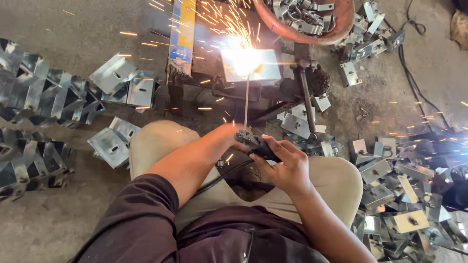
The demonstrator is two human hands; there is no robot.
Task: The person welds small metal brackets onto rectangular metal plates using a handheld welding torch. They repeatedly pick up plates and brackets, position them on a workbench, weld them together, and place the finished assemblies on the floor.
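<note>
1. Floor (pixel 58 229) of bare concrete carries everything; the person sits low over it, knees apart, so the work lies between the legs and within arm's reach.
2. Stacks (pixel 34 97) of folded sheet-metal brackets lie nested in rows at the left, probably sorted there to keep them apart from the loose pile (pixel 404 195) at the right.
3. Basin (pixel 312 19), round and rust-red, sits at the top edge, filled with small metal parts and close to the work.
4. Box (pixel 251 65), a small metal piece, rests on a dark stand straight ahead, raised off the floor so the rod can meet it from above; sparks fly from its top face.
5. Right hand (pixel 287 168) wraps closed around the holder (pixel 256 145), thumb on top, gripping it firmly.
6. Left hand (pixel 229 134) lies against the holder's front, seemingly to steady it; its fingers are hidden, so their state cannot be told.
7. Rod (pixel 246 100), thin and straight, runs from the holder up to the glare on the box.
8. Cable (pixel 219 178) trails back from the holder between the knees, clear of the sparks.
</note>
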